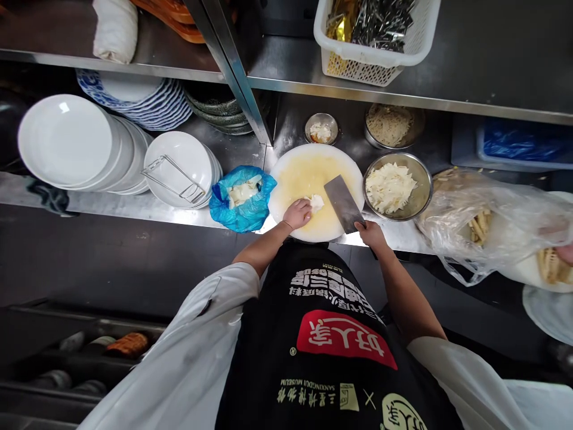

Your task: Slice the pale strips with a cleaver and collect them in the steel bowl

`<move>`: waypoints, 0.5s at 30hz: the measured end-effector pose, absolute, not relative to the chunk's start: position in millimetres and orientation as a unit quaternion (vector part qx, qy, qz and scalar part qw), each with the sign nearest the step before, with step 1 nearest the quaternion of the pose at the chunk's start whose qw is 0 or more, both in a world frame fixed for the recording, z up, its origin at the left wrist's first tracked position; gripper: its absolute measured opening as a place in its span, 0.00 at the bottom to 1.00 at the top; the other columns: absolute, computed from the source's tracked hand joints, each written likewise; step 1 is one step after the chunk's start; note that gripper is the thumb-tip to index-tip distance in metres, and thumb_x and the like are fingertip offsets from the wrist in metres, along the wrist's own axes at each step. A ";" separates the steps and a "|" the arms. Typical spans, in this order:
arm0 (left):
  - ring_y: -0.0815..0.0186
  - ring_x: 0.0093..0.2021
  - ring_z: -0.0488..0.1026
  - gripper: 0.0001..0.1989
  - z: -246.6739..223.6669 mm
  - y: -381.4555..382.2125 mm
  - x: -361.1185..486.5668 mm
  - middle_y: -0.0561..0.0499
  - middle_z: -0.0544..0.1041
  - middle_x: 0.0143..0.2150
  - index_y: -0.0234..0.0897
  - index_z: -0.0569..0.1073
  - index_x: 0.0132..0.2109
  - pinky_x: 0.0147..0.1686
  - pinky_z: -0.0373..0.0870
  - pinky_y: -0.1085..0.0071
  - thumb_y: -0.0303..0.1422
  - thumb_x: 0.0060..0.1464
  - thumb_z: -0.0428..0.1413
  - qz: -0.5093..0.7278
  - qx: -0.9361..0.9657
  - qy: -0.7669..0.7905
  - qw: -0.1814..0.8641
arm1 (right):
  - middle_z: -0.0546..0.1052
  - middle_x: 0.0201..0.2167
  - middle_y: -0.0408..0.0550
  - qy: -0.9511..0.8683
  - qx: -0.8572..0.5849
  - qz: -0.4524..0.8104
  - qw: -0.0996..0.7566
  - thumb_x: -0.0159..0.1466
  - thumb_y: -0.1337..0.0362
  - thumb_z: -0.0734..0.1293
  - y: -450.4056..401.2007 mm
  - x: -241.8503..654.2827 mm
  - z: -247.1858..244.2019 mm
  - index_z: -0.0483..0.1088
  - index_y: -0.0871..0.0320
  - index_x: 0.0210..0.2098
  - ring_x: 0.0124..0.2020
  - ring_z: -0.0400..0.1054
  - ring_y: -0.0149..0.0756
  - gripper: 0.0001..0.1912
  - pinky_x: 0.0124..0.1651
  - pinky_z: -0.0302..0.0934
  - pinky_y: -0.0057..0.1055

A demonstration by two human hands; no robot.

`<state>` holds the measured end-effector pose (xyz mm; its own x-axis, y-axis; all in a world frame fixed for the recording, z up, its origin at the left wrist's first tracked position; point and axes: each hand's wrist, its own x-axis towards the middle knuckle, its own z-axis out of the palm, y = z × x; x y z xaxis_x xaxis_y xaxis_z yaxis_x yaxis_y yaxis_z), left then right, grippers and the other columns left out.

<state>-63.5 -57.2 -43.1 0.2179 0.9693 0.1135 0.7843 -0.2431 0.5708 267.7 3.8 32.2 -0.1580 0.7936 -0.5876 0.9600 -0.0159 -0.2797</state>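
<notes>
A round white cutting board (293, 164), yellowed in its middle, lies on the steel counter. My left hand (299, 214) rests on it, fingers together and pressed on a pale white food piece (316, 203). The kind of food is too small to make out. In my right hand (371, 235) is the handle of a cleaver (344, 203). Its broad blade is over the board's right side, apart from the food. Left of the board, a blue plastic bag (224, 210) holds larger pale pieces. A steel bowl (421, 209) of pale slices stands at the right.
Behind the board are a small metal bowl (321, 128) and a bowl of pale shreds (389, 124). Stacked white plates (67, 140) stand left. A clear plastic bag (501, 206) lies right, with part of another person's hand (564, 253) nearby. A shelf holds a white basket (373, 57).
</notes>
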 end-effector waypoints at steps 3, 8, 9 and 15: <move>0.55 0.59 0.68 0.10 -34.4 -52.0 -64.0 0.41 0.73 0.53 0.37 0.78 0.45 0.62 0.66 0.54 0.29 0.58 0.54 0.215 0.728 0.617 0.205 | 0.79 0.37 0.58 0.701 0.630 -0.311 0.124 0.71 0.50 0.59 -1.3 265.4 41.2 0.75 0.60 0.38 0.40 0.72 0.45 0.22 0.36 0.53 0.31; 0.54 0.56 0.69 0.08 -19.2 -37.9 -60.2 0.42 0.75 0.52 0.36 0.77 0.44 0.60 0.67 0.57 0.28 0.57 0.56 0.176 0.711 0.643 0.223 | 0.79 0.35 0.57 0.709 0.629 -0.299 0.109 0.72 0.50 0.57 -34.8 260.4 62.7 0.75 0.60 0.40 0.39 0.72 0.44 0.23 0.36 0.53 0.31; 0.55 0.54 0.71 0.08 -17.6 -37.1 -58.0 0.43 0.76 0.49 0.36 0.77 0.43 0.57 0.68 0.58 0.28 0.57 0.56 0.163 0.712 0.641 0.236 | 0.79 0.35 0.57 0.710 0.629 -0.298 0.106 0.72 0.50 0.57 -43.1 260.0 65.9 0.75 0.60 0.41 0.38 0.72 0.44 0.23 0.36 0.53 0.31; 0.60 0.46 0.74 0.07 -20.7 -51.6 -36.6 0.46 0.77 0.44 0.37 0.76 0.42 0.48 0.72 0.65 0.27 0.60 0.53 0.172 0.646 0.693 0.271 | 0.79 0.34 0.53 0.718 0.602 -0.334 0.101 0.73 0.50 0.56 -81.5 254.7 59.5 0.74 0.58 0.39 0.36 0.72 0.41 0.22 0.35 0.52 0.30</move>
<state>-36.6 -51.6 -20.7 -0.0185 0.9881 -0.1527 0.8020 0.1059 0.5879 254.7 -81.5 59.5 -0.2538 0.7973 -0.5476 0.9322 0.0505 -0.3585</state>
